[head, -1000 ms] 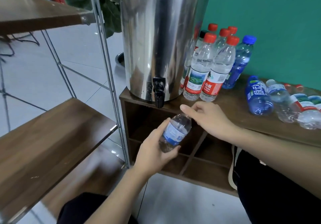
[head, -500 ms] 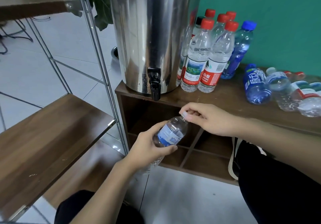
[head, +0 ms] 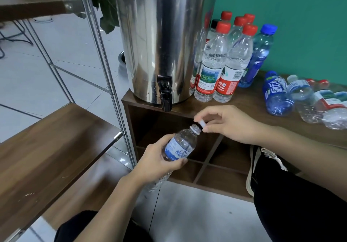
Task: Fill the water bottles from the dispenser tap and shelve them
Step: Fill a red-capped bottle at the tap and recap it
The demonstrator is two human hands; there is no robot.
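Left hand (head: 157,162) wrapped around a small bottle (head: 180,145), fingers curled across the blue label; bottle tilted, open neck toward 1 o'clock, held in front of the cabinet (head: 244,106) and below the tap (head: 165,94). Right hand (head: 228,122) at 2 o'clock from the neck, thumb and fingertips pinching a white cap (head: 202,124), cap lifted just clear of the mouth. Tap at 12 o'clock from the bottle, projecting from the base of the steel dispenser (head: 161,39). Upright capped bottles (head: 223,59) at 3 o'clock from the dispenser; more bottles on their sides (head: 300,99) at the far right of the cabinet top. Wooden shelf (head: 47,148) at 9 o'clock, bare where visible.

Likely risks, as judgement: narrow mouth misaligned under the spout, sending water over the cabinet edge and onto the tiled floor; thin plastic squeezed by a firm grip, pushing water out once full; small cap slipping from the pinch and rolling out of reach; tilted bottle spilling if not straightened before filling.

Hard to make out: water level in the held bottle, lower part hidden behind the palm; tap lever position; contents of the upright and lying bottles; dispenser top and shelf edges cut off by the frame; cabinet compartments in shadow.
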